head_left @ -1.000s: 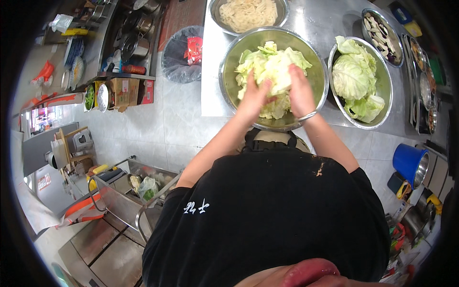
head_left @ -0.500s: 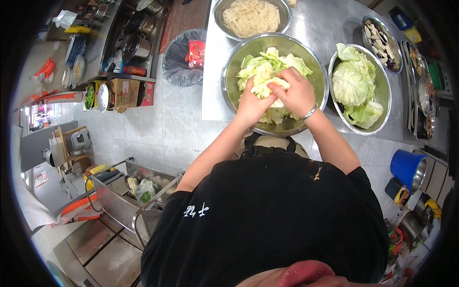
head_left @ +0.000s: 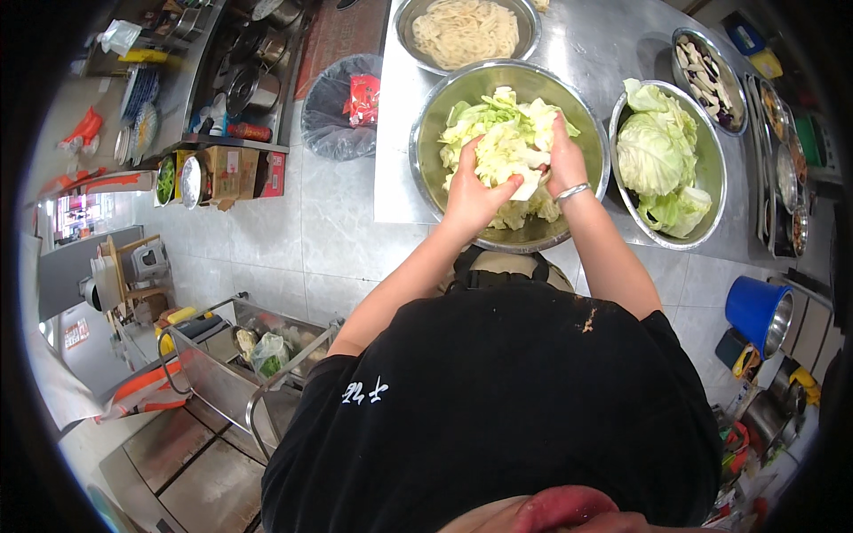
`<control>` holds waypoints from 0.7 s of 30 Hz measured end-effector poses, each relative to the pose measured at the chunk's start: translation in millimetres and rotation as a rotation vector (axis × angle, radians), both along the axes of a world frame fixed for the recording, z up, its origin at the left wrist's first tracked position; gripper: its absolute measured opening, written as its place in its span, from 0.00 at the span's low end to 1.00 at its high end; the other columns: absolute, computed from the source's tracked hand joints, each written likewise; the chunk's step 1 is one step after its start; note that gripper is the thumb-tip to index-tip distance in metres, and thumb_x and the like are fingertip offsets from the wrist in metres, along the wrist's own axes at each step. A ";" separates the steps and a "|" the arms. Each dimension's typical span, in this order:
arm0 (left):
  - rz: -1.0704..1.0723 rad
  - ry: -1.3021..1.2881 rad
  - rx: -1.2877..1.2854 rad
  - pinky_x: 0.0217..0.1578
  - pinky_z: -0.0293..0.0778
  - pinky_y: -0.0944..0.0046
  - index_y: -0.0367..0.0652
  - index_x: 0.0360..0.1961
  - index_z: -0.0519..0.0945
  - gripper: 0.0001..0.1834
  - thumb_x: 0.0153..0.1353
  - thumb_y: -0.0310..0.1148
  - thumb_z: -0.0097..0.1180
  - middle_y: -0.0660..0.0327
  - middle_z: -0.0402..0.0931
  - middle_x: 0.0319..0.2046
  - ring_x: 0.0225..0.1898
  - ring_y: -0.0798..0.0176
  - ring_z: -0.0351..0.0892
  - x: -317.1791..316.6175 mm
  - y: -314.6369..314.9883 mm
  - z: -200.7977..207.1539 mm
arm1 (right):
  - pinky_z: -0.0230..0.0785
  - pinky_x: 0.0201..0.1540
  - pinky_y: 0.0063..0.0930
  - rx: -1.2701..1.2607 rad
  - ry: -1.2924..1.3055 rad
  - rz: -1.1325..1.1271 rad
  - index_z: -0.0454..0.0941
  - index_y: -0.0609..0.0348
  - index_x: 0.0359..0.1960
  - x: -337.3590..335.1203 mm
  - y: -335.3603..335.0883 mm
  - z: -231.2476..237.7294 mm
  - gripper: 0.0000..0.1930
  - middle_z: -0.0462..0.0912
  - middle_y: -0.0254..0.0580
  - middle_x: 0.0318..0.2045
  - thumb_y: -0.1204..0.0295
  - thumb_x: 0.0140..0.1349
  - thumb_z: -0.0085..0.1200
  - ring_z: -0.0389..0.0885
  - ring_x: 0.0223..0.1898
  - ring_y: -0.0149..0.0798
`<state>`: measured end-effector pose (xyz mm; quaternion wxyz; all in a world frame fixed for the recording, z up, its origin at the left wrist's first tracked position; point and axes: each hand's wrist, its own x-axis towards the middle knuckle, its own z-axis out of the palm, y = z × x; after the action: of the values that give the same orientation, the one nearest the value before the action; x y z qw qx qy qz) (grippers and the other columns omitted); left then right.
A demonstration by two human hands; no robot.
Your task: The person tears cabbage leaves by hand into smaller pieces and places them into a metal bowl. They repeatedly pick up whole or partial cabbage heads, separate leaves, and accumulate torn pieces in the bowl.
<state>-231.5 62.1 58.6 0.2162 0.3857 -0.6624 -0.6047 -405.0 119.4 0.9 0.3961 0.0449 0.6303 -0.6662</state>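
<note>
Between my two hands, over a wide steel bowl (head_left: pixel 426 160), is a piece of pale green cabbage (head_left: pixel 508 158). My left hand (head_left: pixel 474 188) grips its left side, thumb across the front and fingers behind. On the right side, my right hand (head_left: pixel 567 165) presses against it; a silver bangle circles that wrist, and its fingertips are partly hidden by the leaves. Torn cabbage leaves lie in the bowl underneath. Just right of it, a second steel bowl (head_left: pixel 712 202) holds a cabbage head (head_left: pixel 656 158) and loose leaves.
Behind my bowl stands a bowl of pale noodle-like strips (head_left: pixel 468 34). A bowl of cut eggplant-like pieces (head_left: pixel 706 75) and several trays line the right of the steel table (head_left: pixel 404 133). A lined bin (head_left: pixel 333 120) stands to the left; a metal cart (head_left: pixel 218 377) is nearer me.
My hands have moved apart from close together above the cabbage. The right has shifted rightward and turned along the piece's side; the left has opened wider around it.
</note>
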 end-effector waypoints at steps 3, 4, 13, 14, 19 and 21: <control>0.053 0.050 0.246 0.37 0.81 0.66 0.37 0.68 0.55 0.44 0.55 0.32 0.69 0.50 0.76 0.52 0.48 0.60 0.80 7.0 -5.7 -3.1 | 0.70 0.28 0.33 0.288 0.337 0.180 0.80 0.65 0.41 -34.7 13.0 10.9 0.34 0.82 0.45 0.29 0.38 0.65 0.48 0.80 0.27 0.39; 0.057 0.058 0.265 0.35 0.81 0.67 0.37 0.68 0.55 0.45 0.56 0.31 0.69 0.50 0.75 0.52 0.47 0.60 0.81 9.1 -7.9 -4.4 | 0.71 0.33 0.34 0.289 0.519 0.313 0.79 0.65 0.43 -36.5 15.9 14.9 0.34 0.82 0.47 0.32 0.39 0.65 0.48 0.81 0.30 0.42; -0.064 0.275 0.385 0.38 0.81 0.65 0.40 0.70 0.50 0.44 0.59 0.28 0.65 0.53 0.73 0.54 0.50 0.62 0.78 4.8 -9.8 -10.8 | 0.70 0.55 0.30 0.011 0.598 0.642 0.74 0.58 0.61 10.3 24.0 77.4 0.26 0.82 0.51 0.50 0.51 0.71 0.48 0.82 0.52 0.44; -0.088 0.266 0.386 0.37 0.81 0.65 0.40 0.70 0.51 0.44 0.59 0.28 0.65 0.53 0.73 0.54 0.49 0.62 0.78 4.1 -11.2 -8.2 | 0.70 0.56 0.30 -0.007 0.579 0.665 0.74 0.58 0.61 13.1 21.3 83.7 0.26 0.82 0.51 0.51 0.52 0.71 0.48 0.82 0.52 0.43; -0.184 0.248 0.551 0.32 0.80 0.66 0.41 0.70 0.52 0.43 0.59 0.29 0.65 0.56 0.75 0.51 0.45 0.64 0.79 7.6 -18.4 2.9 | 0.76 0.46 0.31 0.143 0.887 0.678 0.78 0.63 0.55 17.0 11.7 92.3 0.25 0.85 0.51 0.42 0.54 0.67 0.55 0.83 0.42 0.38; -0.214 0.180 0.512 0.30 0.79 0.67 0.41 0.69 0.53 0.42 0.59 0.30 0.65 0.57 0.76 0.50 0.44 0.65 0.79 10.6 -19.4 3.0 | 0.75 0.34 0.27 0.131 0.552 0.665 0.79 0.64 0.52 11.5 11.5 84.0 0.22 0.84 0.44 0.35 0.56 0.67 0.55 0.82 0.32 0.33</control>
<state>-220.9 42.7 61.6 0.1050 0.3004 -0.5033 -0.8034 -393.5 130.9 84.8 0.4020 -0.3150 0.7336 -0.4482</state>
